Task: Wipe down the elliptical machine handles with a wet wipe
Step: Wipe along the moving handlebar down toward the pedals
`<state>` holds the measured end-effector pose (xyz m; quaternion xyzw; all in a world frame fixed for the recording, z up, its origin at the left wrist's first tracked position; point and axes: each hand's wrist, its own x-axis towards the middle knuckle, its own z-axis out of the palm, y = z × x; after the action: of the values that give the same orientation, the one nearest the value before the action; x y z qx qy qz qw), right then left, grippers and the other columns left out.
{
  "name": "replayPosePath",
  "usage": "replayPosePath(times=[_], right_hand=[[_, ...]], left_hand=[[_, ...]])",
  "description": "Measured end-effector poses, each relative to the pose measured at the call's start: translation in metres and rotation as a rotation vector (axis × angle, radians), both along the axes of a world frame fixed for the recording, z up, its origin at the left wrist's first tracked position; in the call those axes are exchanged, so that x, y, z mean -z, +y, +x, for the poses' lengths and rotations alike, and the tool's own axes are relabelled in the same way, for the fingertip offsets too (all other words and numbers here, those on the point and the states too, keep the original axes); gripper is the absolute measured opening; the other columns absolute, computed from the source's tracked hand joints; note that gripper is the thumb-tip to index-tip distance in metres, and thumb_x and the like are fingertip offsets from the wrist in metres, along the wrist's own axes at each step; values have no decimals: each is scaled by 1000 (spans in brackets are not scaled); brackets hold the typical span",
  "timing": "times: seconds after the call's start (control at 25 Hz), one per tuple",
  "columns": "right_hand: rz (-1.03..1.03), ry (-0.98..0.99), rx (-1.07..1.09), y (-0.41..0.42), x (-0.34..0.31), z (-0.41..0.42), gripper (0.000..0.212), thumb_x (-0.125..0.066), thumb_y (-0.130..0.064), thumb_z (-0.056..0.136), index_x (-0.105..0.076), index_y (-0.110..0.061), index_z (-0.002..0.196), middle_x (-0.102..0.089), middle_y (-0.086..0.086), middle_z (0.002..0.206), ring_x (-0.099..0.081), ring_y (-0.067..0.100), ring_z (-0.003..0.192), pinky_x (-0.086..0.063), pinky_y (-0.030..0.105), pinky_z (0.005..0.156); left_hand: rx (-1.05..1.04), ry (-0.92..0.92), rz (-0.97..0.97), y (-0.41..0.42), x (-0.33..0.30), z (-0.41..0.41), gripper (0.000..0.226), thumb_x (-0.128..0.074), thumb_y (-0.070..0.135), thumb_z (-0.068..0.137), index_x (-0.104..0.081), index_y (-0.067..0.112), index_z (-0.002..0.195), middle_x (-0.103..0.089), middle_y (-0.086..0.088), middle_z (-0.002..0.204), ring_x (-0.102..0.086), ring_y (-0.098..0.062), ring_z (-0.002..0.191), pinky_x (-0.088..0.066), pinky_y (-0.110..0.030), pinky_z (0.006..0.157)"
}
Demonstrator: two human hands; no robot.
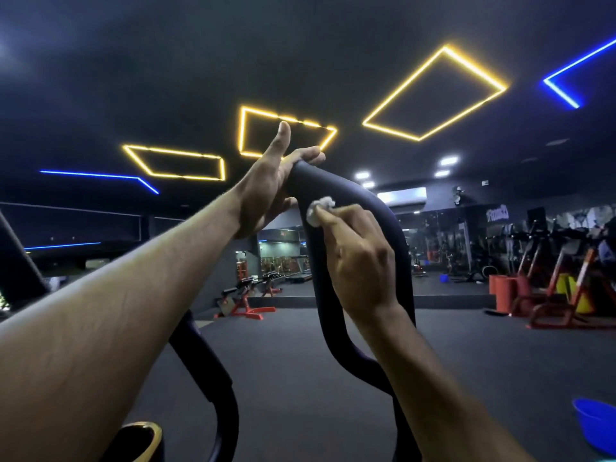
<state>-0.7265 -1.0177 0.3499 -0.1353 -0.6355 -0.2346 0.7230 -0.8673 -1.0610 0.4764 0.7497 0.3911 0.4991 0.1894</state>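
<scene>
A black looped elliptical handle (336,185) rises in the middle of the head view. My left hand (270,185) holds its top bend, fingers curled over the bar and thumb pointing up. My right hand (360,258) pinches a crumpled white wet wipe (318,210) and presses it against the inner left side of the loop, just below my left hand. A second black handle bar (213,378) curves down at the lower left, partly hidden behind my left forearm.
A blue basin (596,425) sits on the dark floor at the lower right. Red and black gym machines (560,288) line the right side, and benches (246,298) stand in the middle distance. Yellow and blue light strips cross the dark ceiling.
</scene>
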Motion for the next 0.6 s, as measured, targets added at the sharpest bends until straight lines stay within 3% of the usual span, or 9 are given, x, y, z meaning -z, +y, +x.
replayPosePath(times=[0.12,0.36,0.44,0.6], right_hand=[[-39,-18,61,-3,-10,-8,21,-60,-16,100,-73,-6,113,-62,4,95,-56,18,83,-51,30,50],[-223,-231,66,0,45,16,13,-61,-10,98,-70,-8,108,-61,4,97,-60,18,78,-54,24,63],[-195,-284,70,-3,37,24,13,-60,-9,98,-70,-6,106,-61,4,99,-60,20,81,-58,32,64],[-22,-226,127,-1,-12,19,15,-58,-9,101,-70,-1,106,-59,9,99,-55,20,86,-56,35,55]], left_hand=[[-2,3,-4,0,0,-1,94,-5,84,92,-40,27,159,-43,13,162,-40,-12,148,-18,-55,128],[-14,3,15,-3,1,3,91,-2,79,98,-39,23,160,-42,12,163,-38,-12,149,-17,-58,127],[-4,-2,21,-3,1,2,91,-4,79,97,-41,23,159,-44,11,162,-39,-12,148,-17,-58,127],[-20,-14,12,-6,1,5,88,-2,76,100,-40,24,159,-44,11,161,-43,-9,143,-22,-52,126]])
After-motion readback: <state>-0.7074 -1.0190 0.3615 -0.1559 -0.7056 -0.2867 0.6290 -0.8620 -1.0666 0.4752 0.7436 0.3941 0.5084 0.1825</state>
